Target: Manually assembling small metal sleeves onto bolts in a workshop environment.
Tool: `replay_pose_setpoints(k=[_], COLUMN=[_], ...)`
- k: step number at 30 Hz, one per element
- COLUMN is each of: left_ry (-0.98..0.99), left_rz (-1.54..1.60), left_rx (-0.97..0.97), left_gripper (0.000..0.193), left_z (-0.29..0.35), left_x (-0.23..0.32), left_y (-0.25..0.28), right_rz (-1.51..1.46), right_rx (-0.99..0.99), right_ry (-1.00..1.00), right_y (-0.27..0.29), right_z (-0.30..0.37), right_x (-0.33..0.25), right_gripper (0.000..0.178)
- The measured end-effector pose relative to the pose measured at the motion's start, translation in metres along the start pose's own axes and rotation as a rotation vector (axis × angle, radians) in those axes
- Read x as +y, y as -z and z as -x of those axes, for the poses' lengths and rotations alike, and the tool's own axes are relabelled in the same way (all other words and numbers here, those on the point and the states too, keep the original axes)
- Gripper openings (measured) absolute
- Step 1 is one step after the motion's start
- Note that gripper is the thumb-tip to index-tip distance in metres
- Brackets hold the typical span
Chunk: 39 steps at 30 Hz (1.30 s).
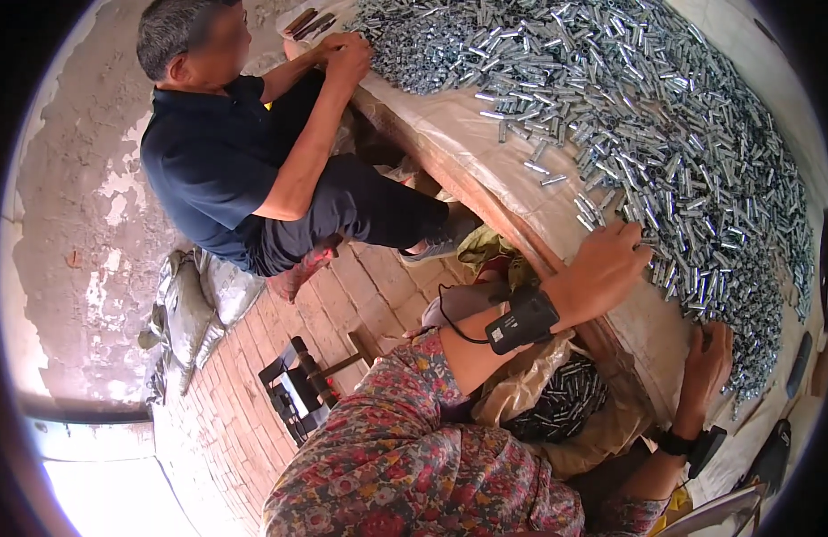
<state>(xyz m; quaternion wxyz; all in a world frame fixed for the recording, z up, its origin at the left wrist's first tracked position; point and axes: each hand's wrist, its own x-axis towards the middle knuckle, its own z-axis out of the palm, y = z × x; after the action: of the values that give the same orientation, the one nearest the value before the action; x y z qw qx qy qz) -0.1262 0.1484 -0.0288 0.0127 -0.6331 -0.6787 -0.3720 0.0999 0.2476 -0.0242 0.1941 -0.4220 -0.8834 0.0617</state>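
Observation:
A broad heap of shiny silver metal sleeves, short tube-like pieces (pixel 691 170), covers much of the cloth-topped table (pixel 468 125). My left hand (pixel 606 264) rests at the heap's near edge, its fingers bent down among the pieces. What they grip, if anything, is hidden under the hand. Further right, my right hand (pixel 708 362) is at the heap's lower edge with the fingers drawn together; anything between them is too small to make out. A few loose sleeves (pixel 546 174) lie apart on the cloth, left of the main heap.
Below the table edge stands an open sack (pixel 566 403) of darker metal pieces. Across to the left another person (pixel 226 161) sits with both hands at the heap's far end. Filled bags (pixel 199 304) lean by the wall, and a black device (pixel 298 389) stands on the brick floor.

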Motion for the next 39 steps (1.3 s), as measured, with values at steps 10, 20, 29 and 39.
replay_pose_setpoints(k=[10,20,29,39], left_ry=[-0.133,-0.124,-0.161,-0.24], left_rz=[-0.111,-0.077,0.314,0.293], left_rx=[-0.099,-0.037,0.02,-0.11], left_gripper=[0.013,0.011,0.016,0.01], left_z=[0.006,0.001,0.001,-0.016], left_x=[-0.007,-0.014,-0.017,0.01], left_y=[0.008,-0.017,-0.035,-0.042], right_rz=[0.077,0.07,0.044,-0.201], right_rx=[-0.04,-0.061,-0.069,-0.004], right_ry=[0.002,-0.015,0.012,-0.114], right_y=[0.005,0.012,0.009,0.003], right_z=[0.005,0.003,0.005,0.001], right_x=[-0.004,-0.005,-0.005,-0.001], right_gripper=[0.013,0.014,0.017,0.012])
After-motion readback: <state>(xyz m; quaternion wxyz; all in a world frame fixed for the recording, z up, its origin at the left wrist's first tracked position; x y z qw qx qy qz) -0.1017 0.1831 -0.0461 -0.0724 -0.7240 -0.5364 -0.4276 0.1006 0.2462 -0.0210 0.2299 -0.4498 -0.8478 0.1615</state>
